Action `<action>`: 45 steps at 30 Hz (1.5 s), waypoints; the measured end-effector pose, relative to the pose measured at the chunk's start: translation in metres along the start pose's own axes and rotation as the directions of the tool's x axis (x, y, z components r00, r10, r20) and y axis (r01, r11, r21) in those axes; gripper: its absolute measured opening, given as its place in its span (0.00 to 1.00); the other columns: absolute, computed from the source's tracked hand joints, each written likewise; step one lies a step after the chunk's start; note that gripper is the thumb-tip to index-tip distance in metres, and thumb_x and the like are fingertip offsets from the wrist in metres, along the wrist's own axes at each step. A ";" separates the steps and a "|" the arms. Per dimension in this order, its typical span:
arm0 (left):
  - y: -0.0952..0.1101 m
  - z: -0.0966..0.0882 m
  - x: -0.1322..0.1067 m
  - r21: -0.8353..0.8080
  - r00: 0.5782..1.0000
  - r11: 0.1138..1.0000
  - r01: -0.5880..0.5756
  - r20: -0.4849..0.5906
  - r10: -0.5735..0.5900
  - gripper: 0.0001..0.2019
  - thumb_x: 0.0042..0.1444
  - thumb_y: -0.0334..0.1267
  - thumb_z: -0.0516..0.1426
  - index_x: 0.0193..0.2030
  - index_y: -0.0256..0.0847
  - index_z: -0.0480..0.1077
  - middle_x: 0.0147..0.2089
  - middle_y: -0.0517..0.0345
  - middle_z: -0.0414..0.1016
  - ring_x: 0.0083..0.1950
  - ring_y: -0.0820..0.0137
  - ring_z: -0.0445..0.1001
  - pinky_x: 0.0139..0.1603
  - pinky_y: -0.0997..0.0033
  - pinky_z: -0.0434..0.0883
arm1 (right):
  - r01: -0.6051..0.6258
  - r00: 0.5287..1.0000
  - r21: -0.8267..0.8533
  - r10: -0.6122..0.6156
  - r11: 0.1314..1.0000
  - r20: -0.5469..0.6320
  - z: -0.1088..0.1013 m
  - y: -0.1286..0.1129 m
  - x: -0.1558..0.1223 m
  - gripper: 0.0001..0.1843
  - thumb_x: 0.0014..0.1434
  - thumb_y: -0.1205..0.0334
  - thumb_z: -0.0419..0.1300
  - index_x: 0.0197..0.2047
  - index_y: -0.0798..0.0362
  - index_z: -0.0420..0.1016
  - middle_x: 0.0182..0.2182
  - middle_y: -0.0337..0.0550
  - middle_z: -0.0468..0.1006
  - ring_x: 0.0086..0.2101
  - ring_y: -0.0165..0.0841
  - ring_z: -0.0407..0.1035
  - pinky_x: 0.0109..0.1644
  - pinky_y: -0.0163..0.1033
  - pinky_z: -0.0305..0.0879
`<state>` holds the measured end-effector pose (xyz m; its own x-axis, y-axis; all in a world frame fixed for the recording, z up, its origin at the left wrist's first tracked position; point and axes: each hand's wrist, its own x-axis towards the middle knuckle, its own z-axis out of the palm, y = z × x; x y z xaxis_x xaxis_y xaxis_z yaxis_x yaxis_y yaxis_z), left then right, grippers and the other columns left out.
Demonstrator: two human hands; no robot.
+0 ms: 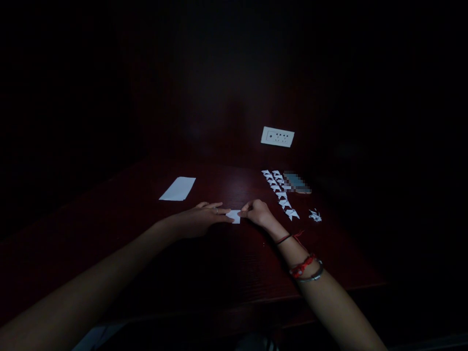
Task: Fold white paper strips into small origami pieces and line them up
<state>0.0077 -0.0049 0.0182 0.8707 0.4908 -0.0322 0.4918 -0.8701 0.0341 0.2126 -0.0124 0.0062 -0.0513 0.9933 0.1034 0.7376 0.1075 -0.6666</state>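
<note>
A small white piece of paper [235,218] lies on the dark red table between my two hands. My left hand [203,218] stretches in from the left, fingers extended, with the fingertips resting on the paper's left side. A ring shows on one of its fingers. My right hand [257,213] has its fingers curled together at the paper's right edge, pinching or pressing it there. Bracelets circle the right wrist. Beyond the right hand, several folded white paper pieces [281,195] stand in two slanting rows.
A stack of white paper sheets [178,189] lies at the back left. On the right are a phone-like flat object [298,183], partly blurred, and a small heap of paper scraps [315,215]. A socket panel [277,137] is on the back wall. The surroundings are very dark.
</note>
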 end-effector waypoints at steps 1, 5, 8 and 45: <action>0.000 0.000 0.000 0.002 1.000 1.000 0.003 0.000 -0.003 0.37 0.41 0.16 0.44 0.54 0.60 0.47 0.60 0.69 0.42 0.60 0.61 0.39 0.52 0.52 0.46 | -0.004 1.000 0.000 0.004 1.000 -0.001 0.000 0.000 0.000 0.06 0.38 0.61 0.60 0.21 0.56 0.71 0.19 0.37 0.71 0.22 0.24 0.63 0.25 0.29 0.55; 0.001 0.000 0.000 0.005 1.000 1.000 0.008 0.008 -0.008 0.37 0.41 0.16 0.44 0.54 0.60 0.47 0.60 0.69 0.41 0.60 0.61 0.40 0.52 0.52 0.47 | -0.010 1.000 0.012 0.010 1.000 0.020 0.000 0.000 0.000 0.05 0.38 0.62 0.60 0.21 0.56 0.70 0.20 0.37 0.70 0.22 0.24 0.62 0.25 0.29 0.55; 0.000 0.000 0.000 0.002 1.000 1.000 0.003 0.006 -0.003 0.38 0.40 0.16 0.44 0.54 0.60 0.47 0.60 0.70 0.41 0.60 0.61 0.39 0.52 0.52 0.46 | 0.014 0.998 0.045 -0.016 0.999 0.053 0.002 0.002 0.001 0.05 0.39 0.64 0.59 0.23 0.56 0.71 0.21 0.37 0.70 0.22 0.24 0.62 0.26 0.28 0.55; 0.001 0.002 -0.001 0.020 0.999 0.999 0.049 -0.007 -0.049 0.36 0.41 0.18 0.44 0.55 0.57 0.47 0.59 0.67 0.47 0.59 0.60 0.43 0.50 0.55 0.51 | 0.734 0.669 -0.180 -0.649 0.655 0.362 -0.022 0.001 -0.008 0.11 0.49 0.73 0.52 0.34 0.54 0.73 0.30 0.41 0.69 0.31 0.25 0.62 0.37 0.30 0.57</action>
<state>0.0077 -0.0064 0.0160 0.8455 0.5334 -0.0266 0.5338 -0.8455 0.0120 0.2285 -0.0208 0.0211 -0.7570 0.6097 0.2349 0.5668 0.7916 -0.2283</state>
